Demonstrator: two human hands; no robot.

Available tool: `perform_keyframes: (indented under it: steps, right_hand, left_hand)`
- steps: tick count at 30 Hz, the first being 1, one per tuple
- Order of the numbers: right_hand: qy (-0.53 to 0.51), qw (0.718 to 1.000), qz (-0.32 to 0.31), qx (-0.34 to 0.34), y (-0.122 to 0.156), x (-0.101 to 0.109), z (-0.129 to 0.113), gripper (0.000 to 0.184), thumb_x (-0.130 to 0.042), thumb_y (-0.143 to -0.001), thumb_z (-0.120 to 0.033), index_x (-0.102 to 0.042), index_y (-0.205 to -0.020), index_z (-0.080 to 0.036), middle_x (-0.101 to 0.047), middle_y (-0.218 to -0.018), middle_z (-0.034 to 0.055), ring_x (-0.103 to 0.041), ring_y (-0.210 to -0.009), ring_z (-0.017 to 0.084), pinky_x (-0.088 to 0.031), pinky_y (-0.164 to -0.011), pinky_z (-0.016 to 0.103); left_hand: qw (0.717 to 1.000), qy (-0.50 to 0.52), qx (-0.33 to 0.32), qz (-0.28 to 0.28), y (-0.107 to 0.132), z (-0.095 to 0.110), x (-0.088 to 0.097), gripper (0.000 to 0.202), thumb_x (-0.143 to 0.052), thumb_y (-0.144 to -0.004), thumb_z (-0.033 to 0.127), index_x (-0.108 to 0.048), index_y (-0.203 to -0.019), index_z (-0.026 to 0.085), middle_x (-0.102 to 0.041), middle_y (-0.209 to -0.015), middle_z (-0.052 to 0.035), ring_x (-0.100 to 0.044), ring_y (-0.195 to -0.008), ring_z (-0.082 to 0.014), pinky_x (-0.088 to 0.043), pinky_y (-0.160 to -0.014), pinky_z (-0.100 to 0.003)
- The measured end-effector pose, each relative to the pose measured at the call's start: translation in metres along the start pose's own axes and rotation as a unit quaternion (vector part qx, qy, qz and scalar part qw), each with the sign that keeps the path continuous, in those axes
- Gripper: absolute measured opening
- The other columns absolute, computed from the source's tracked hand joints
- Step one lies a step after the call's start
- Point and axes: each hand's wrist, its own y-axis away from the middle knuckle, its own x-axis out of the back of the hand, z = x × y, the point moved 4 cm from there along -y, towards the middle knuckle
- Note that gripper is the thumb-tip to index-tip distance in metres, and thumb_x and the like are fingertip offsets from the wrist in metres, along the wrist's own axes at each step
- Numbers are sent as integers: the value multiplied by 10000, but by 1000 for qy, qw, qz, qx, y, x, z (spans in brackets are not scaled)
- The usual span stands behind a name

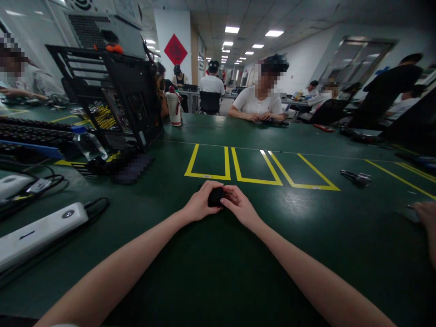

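Observation:
Both of my hands meet at the middle of the green table, just below the yellow-taped boxes. My left hand is curled around a small black object, its fingers wrapped over the top. My right hand pinches the same black object from the right side with closed fingers. The object is mostly hidden by my fingers, so I cannot make out what it is.
An open black computer case stands at the left, with a plastic bottle, keyboards, a white power strip and cables. A metal tool lies at the right. Another person's hand enters at the right edge. A person in white sits opposite.

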Motion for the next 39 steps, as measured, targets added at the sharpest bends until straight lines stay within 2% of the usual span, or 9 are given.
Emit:
perform_keyframes:
  steps: [3,9,13,20,25,31,36,39]
  right_hand:
    - [0,1000,-4,-10,-1,1,3,307,-544,-760,-230,-476,-1059,-248,-531,-1105,22,-511,-1059,164,-393,-951,378]
    - [-43,999,-16,-3,-2,2,10,275,-613,-704,-203,-504,-953,-242,-544,-1035,5,-537,-1018,162,-440,-900,358]
    - [-22,1000,12,-1,-2,3,4,211,-607,-709,-248,-532,-906,-226,-527,-1031,14,-535,-1004,169,-460,-869,355]
    - [3,999,-2,-32,0,2,0,319,-590,-723,-235,-467,-1018,-232,-519,-1082,34,-526,-1028,181,-447,-886,390]
    - [-23,999,-16,-16,-1,3,7,324,-628,-686,-211,-464,-963,-239,-541,-1045,13,-550,-999,176,-445,-885,396]
    - [-44,999,5,-18,-3,3,6,244,-624,-693,-248,-487,-895,-227,-548,-984,7,-569,-947,166,-473,-843,365]
    - [-10,1000,9,-18,-3,4,3,292,-601,-710,-242,-485,-977,-236,-533,-1044,20,-538,-1004,177,-453,-876,381]
    - [-3,1000,-8,-26,-3,5,4,313,-593,-715,-250,-486,-1008,-231,-529,-1072,30,-527,-1026,188,-447,-885,398]
  left_hand:
    - [1000,1,-2,-2,-1,-1,0,598,-645,-647,194,-344,-1156,287,-413,-1164,-36,-456,-1064,-224,-436,-858,-417]
    - [1000,5,-17,-7,-3,-3,0,596,-645,-649,187,-344,-1153,284,-412,-1165,-36,-439,-1083,-219,-430,-865,-404]
    - [999,5,-19,-25,-4,-3,2,598,-641,-657,198,-337,-1164,290,-403,-1170,-38,-437,-1082,-223,-438,-848,-403]
    - [1000,11,-16,-25,-4,-3,3,585,-643,-651,207,-343,-1148,287,-402,-1162,-42,-449,-1059,-225,-447,-831,-399]
    - [1000,11,-15,-20,-4,-3,3,584,-644,-642,201,-356,-1143,288,-413,-1152,-43,-448,-1060,-237,-433,-838,-418]
    - [999,18,-22,-19,-5,-2,4,577,-645,-648,213,-358,-1143,280,-413,-1149,-41,-446,-1060,-224,-431,-844,-395]
    - [999,17,-21,-22,-5,-3,3,579,-649,-641,213,-360,-1137,283,-421,-1141,-39,-449,-1057,-227,-428,-845,-402]
    - [1000,14,-17,-18,-5,-4,2,584,-649,-635,208,-360,-1137,286,-422,-1143,-39,-450,-1054,-232,-428,-839,-412]
